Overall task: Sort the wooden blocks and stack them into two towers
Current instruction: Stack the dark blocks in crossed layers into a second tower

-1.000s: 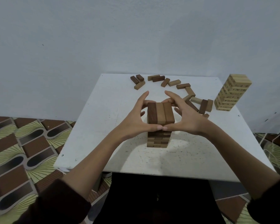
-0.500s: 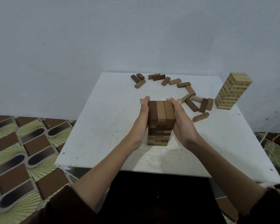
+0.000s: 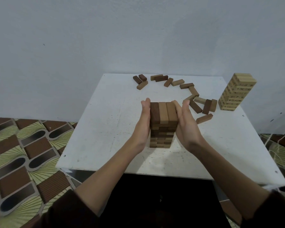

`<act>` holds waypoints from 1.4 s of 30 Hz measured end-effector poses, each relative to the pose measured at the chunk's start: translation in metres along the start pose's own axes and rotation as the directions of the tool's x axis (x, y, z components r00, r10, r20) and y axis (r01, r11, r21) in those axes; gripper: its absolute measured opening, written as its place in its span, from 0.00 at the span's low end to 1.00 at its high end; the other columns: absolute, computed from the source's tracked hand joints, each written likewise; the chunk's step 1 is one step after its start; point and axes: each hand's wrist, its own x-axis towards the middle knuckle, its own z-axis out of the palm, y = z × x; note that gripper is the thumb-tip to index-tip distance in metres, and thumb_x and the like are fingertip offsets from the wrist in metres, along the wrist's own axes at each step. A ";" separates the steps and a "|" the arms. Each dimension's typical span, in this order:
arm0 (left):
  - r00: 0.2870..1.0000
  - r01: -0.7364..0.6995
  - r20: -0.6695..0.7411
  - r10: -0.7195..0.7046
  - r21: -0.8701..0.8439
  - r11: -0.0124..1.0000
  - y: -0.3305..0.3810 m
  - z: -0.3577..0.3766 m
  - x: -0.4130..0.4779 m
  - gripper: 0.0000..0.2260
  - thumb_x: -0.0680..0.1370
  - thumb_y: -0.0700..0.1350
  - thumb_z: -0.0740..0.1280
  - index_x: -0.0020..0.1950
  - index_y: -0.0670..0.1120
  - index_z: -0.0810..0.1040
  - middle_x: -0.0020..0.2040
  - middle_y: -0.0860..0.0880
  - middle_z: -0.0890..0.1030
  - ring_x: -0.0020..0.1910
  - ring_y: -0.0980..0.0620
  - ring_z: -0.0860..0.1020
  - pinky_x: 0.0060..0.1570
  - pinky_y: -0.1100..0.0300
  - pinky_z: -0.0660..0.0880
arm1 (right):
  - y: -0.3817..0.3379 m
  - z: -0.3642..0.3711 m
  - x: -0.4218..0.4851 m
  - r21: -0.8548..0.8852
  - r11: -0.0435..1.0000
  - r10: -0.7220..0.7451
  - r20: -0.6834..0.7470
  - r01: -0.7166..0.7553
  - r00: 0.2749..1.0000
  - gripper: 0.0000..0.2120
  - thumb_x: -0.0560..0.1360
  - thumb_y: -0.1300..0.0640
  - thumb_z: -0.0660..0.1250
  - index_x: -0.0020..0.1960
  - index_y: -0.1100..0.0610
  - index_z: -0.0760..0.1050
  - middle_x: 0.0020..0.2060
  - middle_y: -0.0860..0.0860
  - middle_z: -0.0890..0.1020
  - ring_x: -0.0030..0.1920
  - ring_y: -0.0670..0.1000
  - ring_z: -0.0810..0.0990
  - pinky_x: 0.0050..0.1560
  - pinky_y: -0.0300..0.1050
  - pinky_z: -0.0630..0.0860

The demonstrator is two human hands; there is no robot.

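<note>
We see the near tower (image 3: pixel 161 130) banded dark brown and tan on the white, speckled table (image 3: pixel 105 129), and a pale yellow tower (image 3: pixel 235 94) near its far right corner. Loose blocks (image 3: pixel 177 82) by the far edge mix the same browns.

Dim, flat, cool indoor light, soft shadows, slight grain, wide-angle bending at edges

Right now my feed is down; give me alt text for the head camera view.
Two flat hands flank a brown block tower: the left hand against its left side, the right hand at its right. Behind it loose blocks lie scattered on the white table, and a pale tower stands far right.
</note>
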 end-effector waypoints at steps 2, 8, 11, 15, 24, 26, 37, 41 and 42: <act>1.000 -0.006 0.015 0.005 0.072 0.997 -0.002 -0.002 0.000 0.36 0.74 0.68 0.41 0.78 0.50 0.49 0.78 0.53 0.54 0.76 0.53 0.54 0.75 0.51 0.51 | 0.012 -0.002 0.013 0.031 0.996 0.085 -0.030 -0.084 0.996 0.31 0.79 0.38 0.38 0.76 0.54 0.52 0.73 0.49 0.62 0.73 0.45 0.60 0.71 0.39 0.59; 0.994 -0.056 -0.086 0.064 0.085 0.995 0.002 -0.025 0.007 0.37 0.71 0.67 0.43 0.76 0.50 0.59 0.76 0.54 0.61 0.75 0.55 0.57 0.75 0.53 0.51 | 0.023 -0.029 0.034 -0.093 0.993 0.050 -0.229 -0.073 0.972 0.18 0.82 0.48 0.50 0.68 0.51 0.68 0.66 0.42 0.70 0.66 0.40 0.68 0.67 0.38 0.62; 0.978 -0.070 -0.183 0.096 0.142 0.987 0.006 -0.042 0.029 0.29 0.79 0.61 0.45 0.69 0.46 0.69 0.69 0.50 0.71 0.70 0.54 0.67 0.73 0.51 0.60 | 0.037 -0.056 0.065 -0.285 0.939 0.087 -0.347 -0.193 0.934 0.15 0.80 0.62 0.54 0.65 0.56 0.71 0.66 0.50 0.72 0.65 0.50 0.71 0.61 0.41 0.67; 0.967 -0.024 -0.233 0.103 0.318 0.948 0.001 -0.060 0.060 0.17 0.83 0.50 0.53 0.63 0.42 0.74 0.62 0.46 0.77 0.62 0.50 0.74 0.65 0.51 0.70 | 0.055 -0.084 0.102 -0.615 0.757 -0.033 -0.372 -0.219 0.928 0.19 0.74 0.69 0.52 0.45 0.51 0.77 0.51 0.46 0.78 0.52 0.47 0.75 0.66 0.62 0.64; 0.987 -0.038 -0.096 0.132 0.654 0.756 -0.032 -0.072 0.111 0.11 0.82 0.44 0.58 0.59 0.42 0.76 0.58 0.47 0.77 0.57 0.52 0.74 0.58 0.61 0.69 | 0.079 -0.094 0.143 -0.972 0.212 0.006 -0.097 -0.096 0.995 0.27 0.77 0.68 0.53 0.74 0.56 0.58 0.71 0.55 0.65 0.66 0.59 0.64 0.65 0.52 0.65; 0.988 -0.048 -0.070 0.136 0.701 0.712 -0.038 -0.072 0.119 0.11 0.82 0.43 0.58 0.59 0.41 0.76 0.59 0.46 0.77 0.57 0.53 0.73 0.56 0.65 0.67 | 0.081 -0.088 0.149 -0.983 0.181 0.025 -0.016 -0.021 1.000 0.30 0.76 0.71 0.52 0.76 0.55 0.54 0.73 0.54 0.63 0.67 0.58 0.63 0.66 0.52 0.63; 0.921 -0.387 0.379 0.091 0.865 0.319 -0.034 -0.048 0.186 0.18 0.79 0.39 0.61 0.69 0.44 0.69 0.72 0.46 0.65 0.71 0.48 0.61 0.70 0.56 0.58 | 0.069 -0.098 0.176 -0.991 0.104 -0.047 -0.089 -0.084 0.995 0.20 0.69 0.68 0.63 0.61 0.63 0.69 0.59 0.58 0.71 0.59 0.58 0.69 0.56 0.47 0.71; 0.862 -0.505 0.508 -0.003 0.857 0.103 -0.032 -0.027 0.207 0.25 0.79 0.41 0.62 0.75 0.45 0.60 0.77 0.48 0.55 0.75 0.48 0.53 0.72 0.53 0.55 | 0.084 -0.111 0.176 -0.987 -0.029 -0.164 -0.154 -0.161 0.974 0.01 0.72 0.66 0.62 0.43 0.64 0.70 0.42 0.60 0.74 0.43 0.60 0.72 0.43 0.50 0.71; 0.852 -0.519 0.521 -0.040 0.853 0.056 -0.032 -0.024 0.211 0.26 0.79 0.42 0.62 0.76 0.45 0.58 0.78 0.48 0.53 0.76 0.47 0.52 0.73 0.53 0.54 | 0.087 -0.112 0.177 -0.982 -0.057 -0.158 -0.167 -0.177 0.973 0.02 0.73 0.66 0.61 0.41 0.62 0.69 0.41 0.59 0.73 0.42 0.59 0.73 0.43 0.49 0.71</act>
